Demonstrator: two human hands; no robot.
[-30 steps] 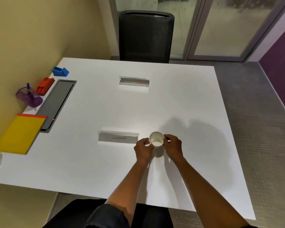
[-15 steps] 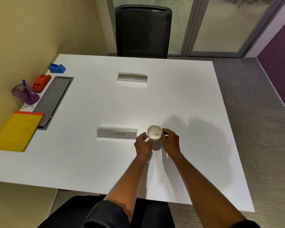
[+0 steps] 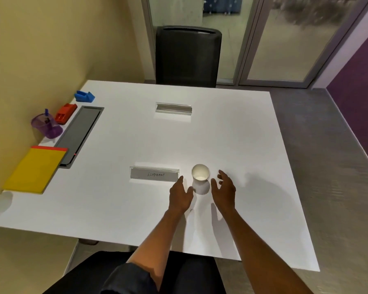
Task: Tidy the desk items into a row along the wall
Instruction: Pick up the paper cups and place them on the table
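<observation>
white paper cup (image 3: 200,177) upright between left hand (image 3: 180,196) and right hand (image 3: 224,188)

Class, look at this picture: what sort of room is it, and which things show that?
Probably a small office meeting room: a white table carrying name plates, an office chair, and glass doors behind.

You have let go of the white paper cup (image 3: 200,177). A second ago both your hands pinched its rim and held it just above the table (image 3: 232,134); now it stands upright on the table, right of the ELEPHANT nameplate (image 3: 154,174), towards the near edge. Your left hand (image 3: 180,196) and right hand (image 3: 224,190) have drawn back to either side of it, fingers loosened and spread, neither touching the cup.
</observation>
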